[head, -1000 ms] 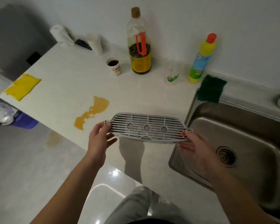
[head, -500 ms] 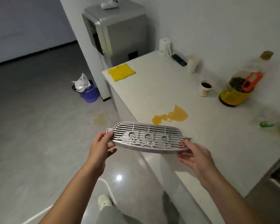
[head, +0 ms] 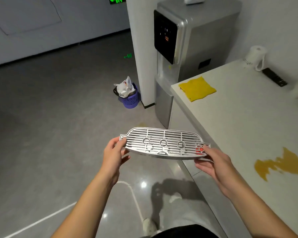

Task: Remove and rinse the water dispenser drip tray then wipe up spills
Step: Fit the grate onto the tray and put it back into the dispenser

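I hold the silver slotted drip tray (head: 163, 143) level in the air, over the floor beside the counter corner. My left hand (head: 114, 154) grips its left end and my right hand (head: 213, 162) grips its right end by the red float. The grey water dispenser (head: 182, 48) stands ahead against the wall, its black panel lit. An orange spill (head: 279, 164) lies on the white counter (head: 239, 127) to my right. A fainter stain (head: 142, 124) marks the floor near the dispenser's base. A folded yellow cloth (head: 197, 88) rests on the counter's far corner.
A purple bin (head: 130, 98) with a white bag stands on the floor left of the dispenser. A paper roll (head: 255, 56) and a black remote (head: 273, 77) sit at the back of the counter. Open grey floor stretches to the left.
My view has swung left, away from the sink and bottles toward the dispenser. The tray has travelled with both hands from over the counter edge to over the floor.
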Demonstrator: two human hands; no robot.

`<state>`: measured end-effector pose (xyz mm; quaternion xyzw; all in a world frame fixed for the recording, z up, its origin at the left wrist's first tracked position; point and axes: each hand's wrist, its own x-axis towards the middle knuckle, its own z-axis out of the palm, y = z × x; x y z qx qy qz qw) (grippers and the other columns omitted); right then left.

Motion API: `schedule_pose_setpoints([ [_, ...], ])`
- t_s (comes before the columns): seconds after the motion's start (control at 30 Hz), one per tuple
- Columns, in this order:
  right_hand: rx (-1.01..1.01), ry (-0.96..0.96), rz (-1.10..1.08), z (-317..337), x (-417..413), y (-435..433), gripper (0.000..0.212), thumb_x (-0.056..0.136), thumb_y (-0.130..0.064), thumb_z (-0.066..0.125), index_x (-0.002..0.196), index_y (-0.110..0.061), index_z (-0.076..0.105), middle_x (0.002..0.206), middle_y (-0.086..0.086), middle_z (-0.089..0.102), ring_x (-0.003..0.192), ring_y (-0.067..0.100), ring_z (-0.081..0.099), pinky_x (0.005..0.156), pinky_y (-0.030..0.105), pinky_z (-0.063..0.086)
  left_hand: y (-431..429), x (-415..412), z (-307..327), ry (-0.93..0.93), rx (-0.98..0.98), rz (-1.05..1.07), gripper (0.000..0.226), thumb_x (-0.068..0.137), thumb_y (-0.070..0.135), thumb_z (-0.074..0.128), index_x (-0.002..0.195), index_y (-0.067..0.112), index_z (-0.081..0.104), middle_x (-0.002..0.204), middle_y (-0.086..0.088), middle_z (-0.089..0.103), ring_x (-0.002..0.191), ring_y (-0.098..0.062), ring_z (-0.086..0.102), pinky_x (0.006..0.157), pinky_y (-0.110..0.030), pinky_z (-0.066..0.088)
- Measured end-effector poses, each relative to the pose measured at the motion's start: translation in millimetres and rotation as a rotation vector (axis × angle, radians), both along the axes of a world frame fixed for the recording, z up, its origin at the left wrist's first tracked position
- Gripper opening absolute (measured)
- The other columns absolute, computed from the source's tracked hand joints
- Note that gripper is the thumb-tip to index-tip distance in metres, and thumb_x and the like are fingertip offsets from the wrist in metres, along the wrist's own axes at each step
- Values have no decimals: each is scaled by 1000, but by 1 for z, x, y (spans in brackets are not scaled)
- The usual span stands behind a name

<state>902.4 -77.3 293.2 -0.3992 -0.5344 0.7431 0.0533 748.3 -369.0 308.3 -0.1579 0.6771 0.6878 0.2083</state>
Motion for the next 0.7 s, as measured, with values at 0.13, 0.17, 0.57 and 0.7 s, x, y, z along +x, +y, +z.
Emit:
schedule_pose_setpoints([
  [0.13, -17, 24, -11, -15, -89, -14, 30, 98, -28, 67, 118, -6, 72, 106, 15, 80, 94, 35, 77, 77, 36, 63, -13, -87, -11, 7, -13, -18, 18, 99, 35, 64, 114, 25, 68, 100, 6, 77, 96, -18, 70, 80, -34, 54],
  [0.17, -23, 31, -17, -20, -112, -16, 30, 98, -28, 66, 119, -8, 72, 107, 14, 80, 95, 34, 77, 76, 35, 64, -14, -109, -15, 9, -24, -19, 18, 100, 35, 64, 114, 25, 67, 100, 5, 78, 97, -18, 71, 80, -34, 54],
  [0.57, -98, 10, -111, -69, -368, 11, 20, 101, -25, 63, 112, -10, 71, 105, 18, 79, 85, 30, 78, 73, 39, 63, 29, -389, -30, 29, -65, -129, 20, 98, 37, 65, 114, 25, 69, 86, 8, 75, 88, -15, 67, 80, -36, 53],
  [0.7, -135, 22, -260, -74, -421, 22, 18, 100, -25, 64, 112, -14, 72, 107, 19, 78, 92, 35, 75, 87, 50, 62, 60, -467, -39, -22, -59, -213, 17, 101, 32, 64, 116, 25, 69, 99, 3, 75, 86, -15, 63, 78, -35, 51],
])
